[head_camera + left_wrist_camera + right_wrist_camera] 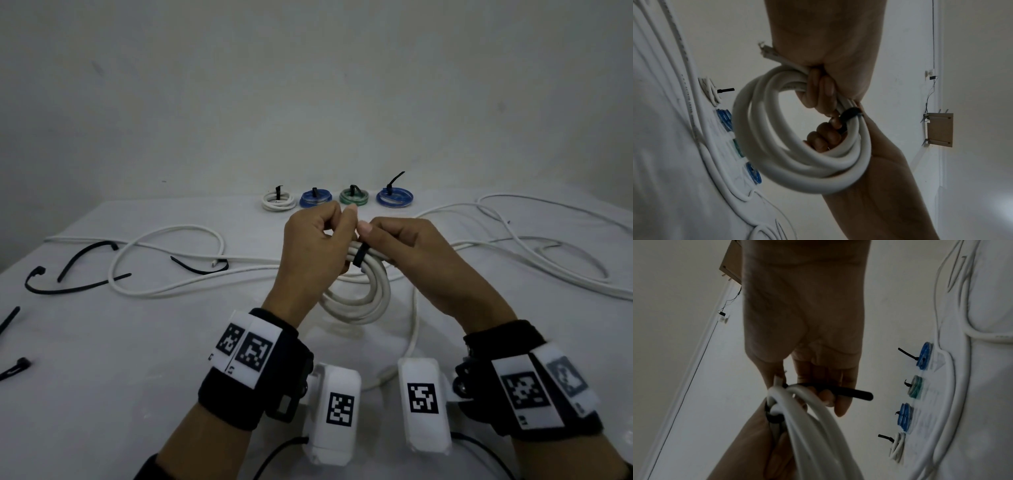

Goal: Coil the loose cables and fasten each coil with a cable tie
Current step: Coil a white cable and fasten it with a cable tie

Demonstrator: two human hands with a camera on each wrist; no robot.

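Now we hold the white coil [359,294] up above the table [137,342], between our two hands. Our left hand [308,250] is curled around the top left part of the coil and holds its loops together. Our right hand [407,253] is on the top right part, and its fingers [838,395] pinch the black cable tie [358,257].

The tie goes once around the bunch of loops, right between our two hands, and touches both. In the right wrist view its free tail [855,393] sticks out past our right fingers, away from the coil. So the tail runs across the loops, not along them. Our right hand is the one nearer to that tail, and we think a pull along the tail would make the band tight. We cannot tell if the tail has gone through the tie's little head, because our fingers hide it.

The coil looks round, thick and smooth, with a few loops lying side by side. One cut end [766,51] of the cable pokes out by our left hand.

Far back on the table sit four small coils [337,199], each with a tie on it already. Long white cable [513,260] is still loose around us, and spare ties [82,270] lie on the left.
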